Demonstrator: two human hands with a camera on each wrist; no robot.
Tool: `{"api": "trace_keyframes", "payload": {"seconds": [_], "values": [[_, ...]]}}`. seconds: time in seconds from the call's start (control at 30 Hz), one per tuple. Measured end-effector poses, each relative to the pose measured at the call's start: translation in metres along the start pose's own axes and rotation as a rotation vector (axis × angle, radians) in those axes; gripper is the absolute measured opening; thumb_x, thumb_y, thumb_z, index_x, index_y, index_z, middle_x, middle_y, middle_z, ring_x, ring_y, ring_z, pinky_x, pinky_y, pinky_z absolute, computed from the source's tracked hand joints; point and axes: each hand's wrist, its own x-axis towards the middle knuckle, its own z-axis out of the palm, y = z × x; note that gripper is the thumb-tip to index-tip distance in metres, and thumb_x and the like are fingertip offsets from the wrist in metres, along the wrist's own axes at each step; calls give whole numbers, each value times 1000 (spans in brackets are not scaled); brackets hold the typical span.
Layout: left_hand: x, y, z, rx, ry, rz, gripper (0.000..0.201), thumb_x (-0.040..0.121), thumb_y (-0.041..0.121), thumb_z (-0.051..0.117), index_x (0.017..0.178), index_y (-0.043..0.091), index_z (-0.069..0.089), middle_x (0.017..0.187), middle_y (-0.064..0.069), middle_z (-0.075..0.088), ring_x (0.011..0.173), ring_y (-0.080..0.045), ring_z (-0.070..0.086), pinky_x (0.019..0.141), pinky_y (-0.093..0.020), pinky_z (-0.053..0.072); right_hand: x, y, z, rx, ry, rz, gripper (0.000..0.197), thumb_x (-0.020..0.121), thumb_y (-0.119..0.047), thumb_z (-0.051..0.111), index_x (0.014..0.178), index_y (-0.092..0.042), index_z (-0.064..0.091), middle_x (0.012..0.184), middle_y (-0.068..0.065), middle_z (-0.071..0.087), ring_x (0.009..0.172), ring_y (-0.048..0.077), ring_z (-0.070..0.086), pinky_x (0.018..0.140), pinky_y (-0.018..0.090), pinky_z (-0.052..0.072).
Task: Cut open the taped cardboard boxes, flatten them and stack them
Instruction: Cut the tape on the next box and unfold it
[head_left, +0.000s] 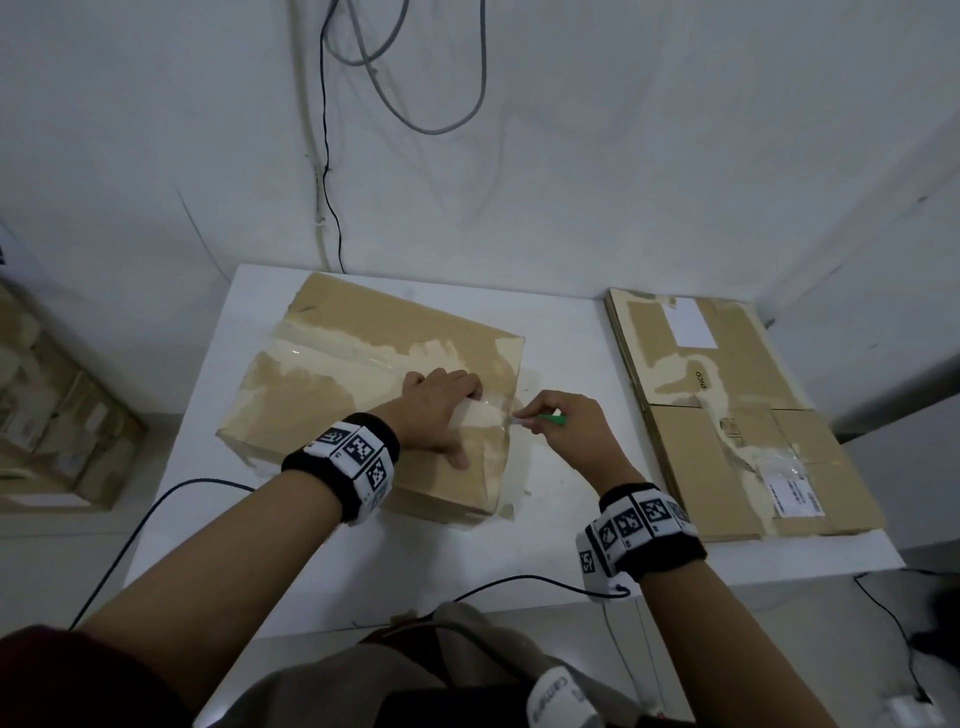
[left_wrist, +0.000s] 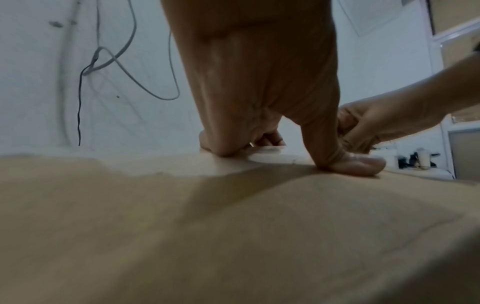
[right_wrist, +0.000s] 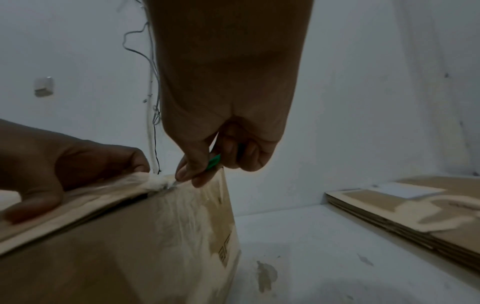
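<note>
At the centre of the head view, the left hand (head_left: 439, 410) presses fingers and thumb flat on the brown, tape-scarred cardboard box (head_left: 332, 395) on the white table (head_left: 566, 364), while the right hand (head_left: 563, 423) pinches a small green-handled cutter (head_left: 540, 418) at the box's right top edge. The blade works close to the left fingertips (head_left: 470, 392), so a skid along the glossy clear tape (head_left: 337, 353) could nick them. Flattened matte cardboard sheets (head_left: 737, 415) lie stacked at right.

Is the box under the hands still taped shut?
Mostly shut: the box is still box-shaped, its taped flaps down; the cutter works at its right edge.
</note>
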Motion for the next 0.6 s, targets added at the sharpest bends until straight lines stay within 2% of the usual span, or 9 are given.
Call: {"api": "trace_keyframes", "payload": {"seconds": [0.1, 0.17, 0.27, 0.37, 0.4, 0.43, 0.5, 0.53, 0.6], "values": [[1, 6, -6, 12, 38, 10, 75, 58, 37, 86, 117, 26, 41, 113, 11, 44, 108, -16, 39, 93, -39, 25, -2, 7, 3, 6, 33, 48, 10, 84, -5, 73, 82, -14, 76, 70, -6, 70, 68, 1, 64, 70, 9, 47], [2, 11, -18, 86, 190, 32, 76, 58, 37, 86, 119, 24, 41, 110, 15, 38, 106, -13, 37, 87, -36, 22, -5, 9, 13, 40, 30, 84, 11, 85, -3, 71, 78, -12, 73, 69, -7, 70, 65, 0, 65, 69, 12, 48], [1, 12, -35, 248, 415, 115, 69, 54, 32, 86, 108, 22, 45, 100, 12, 43, 93, -16, 40, 73, -32, 14, -13, 17, 29, 114, 37, 89, 18, 86, -5, 71, 77, -20, 73, 74, -1, 73, 70, 5, 67, 73, 17, 49], [-7, 11, -31, 386, 604, 216, 53, 53, 13, 82, 92, 16, 46, 81, 1, 50, 71, -20, 43, 66, -30, 20, -18, 21, 24, 176, 165, 98, 5, 90, -22, 70, 91, -26, 74, 74, -4, 71, 72, 4, 65, 63, 12, 46], [-14, 14, -28, 422, 651, 239, 46, 57, 15, 81, 87, 15, 46, 74, 1, 48, 65, -20, 40, 63, -29, 22, -18, 23, 20, 189, 201, 112, 7, 91, -27, 69, 98, -27, 72, 75, -3, 71, 67, 3, 63, 60, 13, 46], [-22, 19, -25, 427, 690, 248, 39, 66, 31, 79, 83, 15, 47, 69, 3, 45, 61, -18, 37, 60, -28, 22, -18, 25, 16, 197, 220, 123, 12, 92, -30, 68, 104, -29, 69, 78, -1, 72, 62, 4, 61, 59, 14, 47], [-39, 28, -15, 337, 711, 178, 51, 80, 68, 49, 73, 18, 47, 64, 6, 41, 58, -14, 33, 57, -27, 23, -15, 27, 11, 205, 237, 147, 15, 94, -32, 65, 109, -28, 67, 80, 1, 71, 56, 7, 58, 62, 20, 49], [-47, 31, -8, 278, 701, 122, 56, 85, 72, 34, 69, 19, 44, 62, 6, 40, 57, -14, 34, 56, -28, 23, -13, 26, 10, 222, 241, 159, 15, 95, -32, 64, 106, -25, 69, 80, 1, 70, 56, 9, 58, 64, 24, 49], [-54, 32, 4, 253, 602, 12, 55, 88, 66, 18, 72, 20, 43, 68, 2, 45, 64, -18, 44, 57, -30, 27, -7, 25, 10, 268, 245, 163, 15, 96, -32, 62, 103, -21, 70, 81, 2, 70, 56, 12, 60, 63, 28, 50]]}}
